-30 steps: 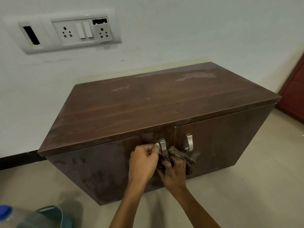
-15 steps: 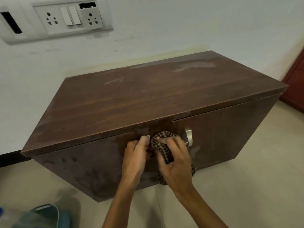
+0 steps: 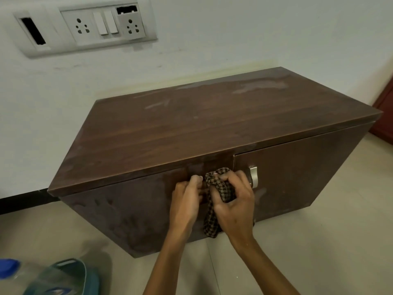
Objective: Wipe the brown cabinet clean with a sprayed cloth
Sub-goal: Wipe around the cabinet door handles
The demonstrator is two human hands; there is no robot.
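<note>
Brown cabinet (image 3: 191,133), dusty and smeared, streaked door fronts.

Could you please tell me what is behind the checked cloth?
The cabinet's left door shows around it; the right hand grips the cloth there. Whatever lies directly behind is covered.

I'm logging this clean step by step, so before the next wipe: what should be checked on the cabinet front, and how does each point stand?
1. Grip on cloth: ok, right hand holds it bunched.
2. Cloth on cabinet front: ok, at the door gap, beside the right door handle.
3. Hold of left hand: cannot tell, curled fingers meet the cloth; what they grip is hidden.
4. Clean left door: not ok, smudges show.
5. Clean top: not ok, pale streaks near the back.
6. Cloth damp: cannot tell.
</note>
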